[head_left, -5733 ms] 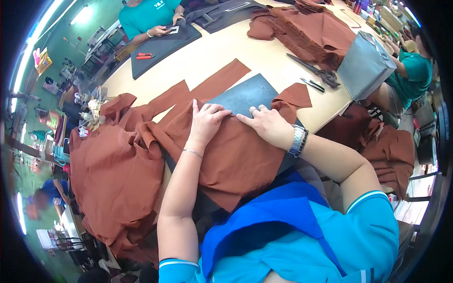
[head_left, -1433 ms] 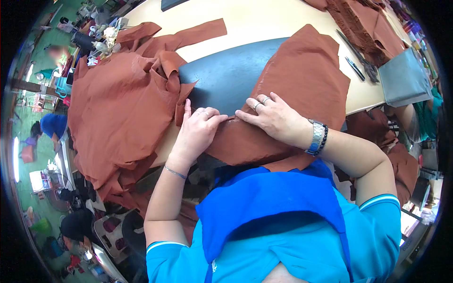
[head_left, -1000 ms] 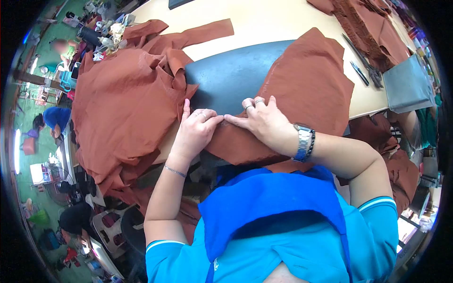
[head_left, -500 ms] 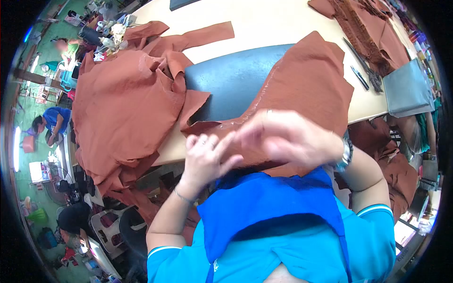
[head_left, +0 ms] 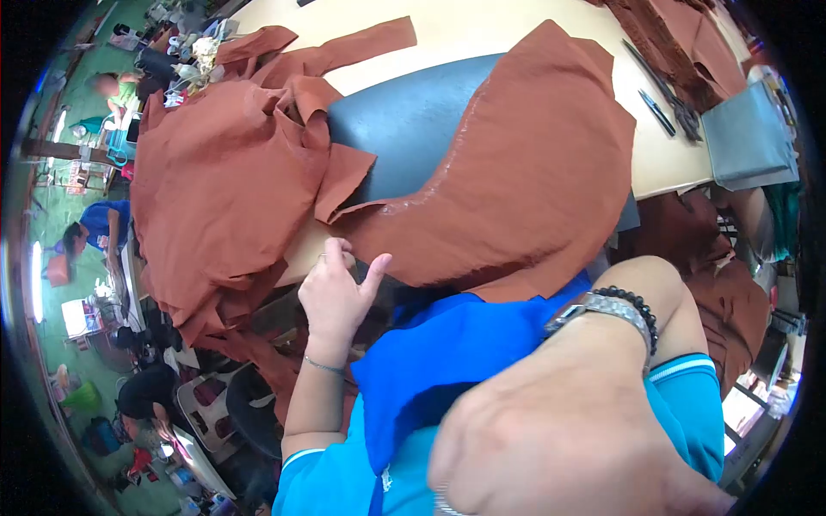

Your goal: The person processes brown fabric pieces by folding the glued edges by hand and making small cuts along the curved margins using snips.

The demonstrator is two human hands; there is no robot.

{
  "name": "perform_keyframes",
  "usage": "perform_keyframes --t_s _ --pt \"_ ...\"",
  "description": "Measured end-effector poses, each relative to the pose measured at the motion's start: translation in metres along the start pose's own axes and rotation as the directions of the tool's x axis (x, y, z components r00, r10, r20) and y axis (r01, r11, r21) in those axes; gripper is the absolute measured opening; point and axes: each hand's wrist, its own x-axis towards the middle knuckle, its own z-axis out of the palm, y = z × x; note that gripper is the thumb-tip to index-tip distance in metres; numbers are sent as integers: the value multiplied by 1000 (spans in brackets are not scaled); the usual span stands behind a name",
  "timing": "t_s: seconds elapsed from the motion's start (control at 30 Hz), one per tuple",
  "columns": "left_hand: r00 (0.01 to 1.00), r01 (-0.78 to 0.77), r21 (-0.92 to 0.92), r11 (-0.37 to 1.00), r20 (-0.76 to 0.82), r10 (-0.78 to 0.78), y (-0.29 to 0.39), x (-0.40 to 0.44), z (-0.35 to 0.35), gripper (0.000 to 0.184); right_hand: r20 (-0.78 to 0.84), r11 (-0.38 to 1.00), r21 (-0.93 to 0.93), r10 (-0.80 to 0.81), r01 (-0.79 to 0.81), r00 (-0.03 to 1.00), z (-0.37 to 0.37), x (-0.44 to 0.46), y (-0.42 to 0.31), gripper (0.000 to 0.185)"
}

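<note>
A curved panel of rust-brown fabric (head_left: 533, 155) lies over a dark board (head_left: 404, 112), with pale marks along its inner edge. My left hand (head_left: 334, 288) is just below the panel's left tip, thumb raised and fingers curled, holding nothing that I can make out. Close to the camera and blurred, my right hand (head_left: 551, 430) is in front of my chest, away from the fabric; its fingers are mostly hidden. To the left is a large heap of the same brown fabric (head_left: 224, 189).
Black-handled scissors (head_left: 687, 119) and small snips (head_left: 657, 113) lie at the right, near a grey box (head_left: 750, 138). More brown fabric (head_left: 688, 43) is at the back right. Strips of it reach across the table (head_left: 465, 26). People sit at the far left.
Both hands have left the fabric edge that they were pinching. My right hand has come up close to the camera, and my left hand has moved down and left. The whole panel now shows.
</note>
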Motion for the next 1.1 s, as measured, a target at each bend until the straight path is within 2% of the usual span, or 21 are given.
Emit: perform_keyframes --t_s 0.03,0.07,0.1,0.13,0.17,0.2,0.23,0.27,0.33,0.37,0.4,0.47,0.53,0.67,0.7,0.8,0.83,0.93,1.0,1.07,1.1 --pt "999 26 65 998 43 -29 -2 -1 5 48 6 1000 -11 -7 7 1000 3 0 3 47" --pt "995 48 130 990 82 -59 -4 -1 10 52 -459 811 148 -451 566 765 5 3 6 55" --pt "995 73 75 995 65 -78 -7 -1 14 51 -831 349 7 -519 937 200 6 9 9 63" --pt "987 144 -62 988 83 -139 -11 2 16 49 -907 -125 -367 -173 922 -385 5 18 12 73" --pt "974 218 -195 956 102 -201 -17 5 20 47 -698 -326 -714 266 620 -665 -12 50 -6 92" --pt "956 291 -324 900 127 -264 -26 6 25 45 -325 -287 -943 682 169 -655 -31 78 -23 111" --pt "960 277 -466 840 92 -265 -41 5 38 36 -125 -177 -983 839 -48 -529 -45 99 -36 103" --pt "980 126 -561 818 -57 -190 -54 5 53 27 -105 -145 -987 907 -69 -409 -55 109 -44 95" --pt "953 143 -924 354 32 -301 -70 4 62 28 -180 -158 -977 971 142 -158 -78 127 -63 78" --pt "935 80 -996 -41 89 -343 -41 5 40 38 -234 -214 -924 972 317 -27 -92 138 -76 70" --pt "928 220 -901 -374 311 -204 -25 3 21 51 -265 -257 -805 962 534 64 -101 148 -89 61" --pt "820 473 -803 -362 552 -154 -9 -7 23 52 -444 -435 -564 876 701 186 -112 159 -113 54" --pt "918 366 -894 257 393 59 1 -2 21 50 -499 -518 -630 841 579 209 -123 160 -127 52" --pt "918 135 -943 -306 235 -320 1 10 14 35 -449 -511 -806 857 298 254 -121 165 -120 55" --pt "885 25 -941 -338 178 -431 -8 13 -6 33 -392 -470 -779 882 416 262 -118 177 -114 65" --pt "669 -307 -919 -248 -23 -743 -81 -8 -75 34 -354 -562 -700 809 441 469 -120 213 -114 64" --pt "570 -321 -930 -177 -40 -821 -110 -20 -101 39 -373 -622 -619 770 480 517 -121 226 -116 60" --pt "249 -195 -971 140 -187 -950 -208 -101 -159 47 -346 -638 -490 767 594 540 -137 264 -135 55" --pt "88 -271 -914 301 -335 -938 -285 -176 -174 50 -359 -673 -466 737 574 572 -145 271 -145 51" --pt "-5 -265 -894 361 -373 -928 -330 -254 -191 48 -369 -633 -438 774 638 514 -151 277 -157 48" --pt "-194 -296 -876 380 -334 -922 -359 -294 -204 45 -373 -611 -424 790 669 486 -153 280 -161 46"
